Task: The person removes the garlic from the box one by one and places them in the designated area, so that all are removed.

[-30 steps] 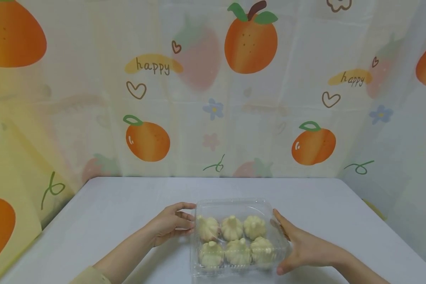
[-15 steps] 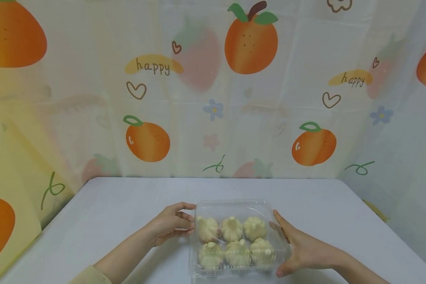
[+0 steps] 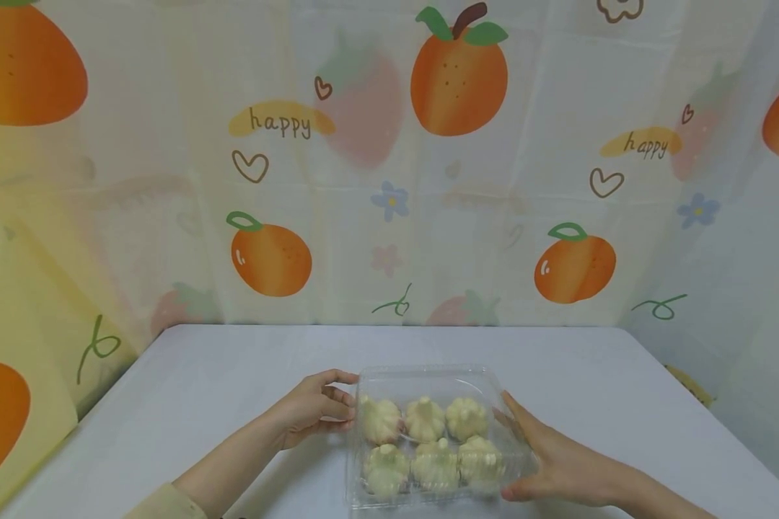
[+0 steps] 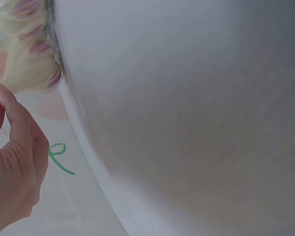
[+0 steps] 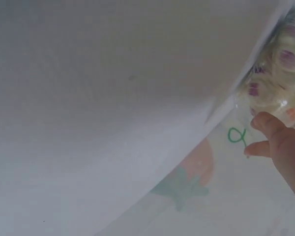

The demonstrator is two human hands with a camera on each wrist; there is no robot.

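A clear plastic clamshell box (image 3: 431, 376), lid down, sits near the front of the table in the head view. Inside are several pale garlic bulbs (image 3: 425, 419) in two rows, with purple streaks showing on the garlic (image 4: 32, 64) in the left wrist view. At the box's left side, my left hand (image 3: 314, 409) pinches its edge between thumb and fingertips. My right hand (image 3: 552, 458) spans the right side, thumb by the front corner and fingers along the side farther back; a finger shows through the plastic. In the right wrist view, fingertips touch the box beside the garlic.
A white-covered table (image 3: 266, 349) reaches back to a hanging cloth (image 3: 454, 274) printed with oranges, strawberries and the word happy. More of this cloth hangs at the left and right sides. A yellowish item (image 3: 688, 386) shows past the table's right edge.
My right hand has shifted slightly toward the front, its fingertips a little lower along the box's side. The left hand and the box stay almost where they were.
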